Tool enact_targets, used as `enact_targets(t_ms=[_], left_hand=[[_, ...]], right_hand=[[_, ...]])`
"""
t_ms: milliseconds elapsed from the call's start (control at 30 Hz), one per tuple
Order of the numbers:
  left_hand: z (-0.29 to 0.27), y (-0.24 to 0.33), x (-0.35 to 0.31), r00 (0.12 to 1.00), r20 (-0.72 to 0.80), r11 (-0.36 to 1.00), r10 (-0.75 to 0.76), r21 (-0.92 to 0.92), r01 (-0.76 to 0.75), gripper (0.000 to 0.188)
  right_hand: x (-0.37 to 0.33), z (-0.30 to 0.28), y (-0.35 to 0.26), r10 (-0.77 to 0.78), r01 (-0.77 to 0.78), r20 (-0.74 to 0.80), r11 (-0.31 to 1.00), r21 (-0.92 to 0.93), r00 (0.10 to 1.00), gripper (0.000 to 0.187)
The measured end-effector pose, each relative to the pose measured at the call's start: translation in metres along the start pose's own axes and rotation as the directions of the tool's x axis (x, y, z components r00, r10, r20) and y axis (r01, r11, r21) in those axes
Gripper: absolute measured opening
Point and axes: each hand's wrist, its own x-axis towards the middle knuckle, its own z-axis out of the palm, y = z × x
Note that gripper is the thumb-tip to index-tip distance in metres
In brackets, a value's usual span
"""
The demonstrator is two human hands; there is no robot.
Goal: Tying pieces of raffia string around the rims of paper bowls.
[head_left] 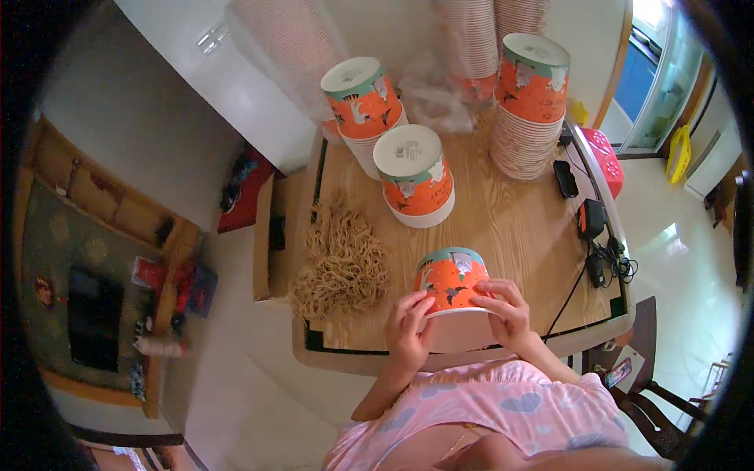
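A home turned piecework shop. Wooden bench (510, 228) at centre piled with stacked orange paper tubs (530, 102) and a heap of tan rubber bands (342, 259). Glossy tiled floor (683, 243) at right, glass door (664, 71) upper right, dark wooden chair (660, 416) lower right, framed wall hanging (86, 259) at left.

Head camera looks steeply down, close above the wooden table (510, 228)

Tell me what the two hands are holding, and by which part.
Both hands grip an upside-down orange paper cup with a teal band: left hand and right hand pinch opposite sides near its white rim end.
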Motion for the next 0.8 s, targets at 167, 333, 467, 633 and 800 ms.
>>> enact_targets(t_ms=[167, 333, 467, 633, 800], left_hand=[[0.0, 0.0, 0.007, 0.995, -0.087, 0.998, -0.056, 0.023, 0.058, 0.045], [0.004, -0.016, -0.004, 0.947, -0.167, 0.898, -0.276, -0.395, 0.192, 0.046], [0.008, -0.029, -0.009, 0.947, 0.053, 0.736, -0.317, -0.615, 0.281, 0.039], [0.012, -0.009, 0.008, 0.921, 0.224, 0.591, -0.318, -0.713, 0.377, 0.042], [0.006, -0.037, 0.016, 0.843, -0.292, 0.806, -0.451, -0.54, 0.244, 0.042]], right_hand=[[0.015, 0.008, 0.0, 0.124, -0.079, -0.271, 0.982, 0.17, 0.955, 0.025], [0.053, -0.004, -0.005, 0.074, -0.035, -0.462, 0.995, 0.092, 0.884, 0.023], [0.077, -0.01, -0.014, 0.012, 0.021, -0.529, 0.998, 0.056, 0.849, 0.024], [0.079, 0.01, -0.018, 0.013, 0.034, -0.495, 0.996, 0.086, 0.869, 0.025], [0.055, 0.026, -0.011, 0.068, -0.043, -0.266, 0.994, 0.099, 0.961, 0.055]])
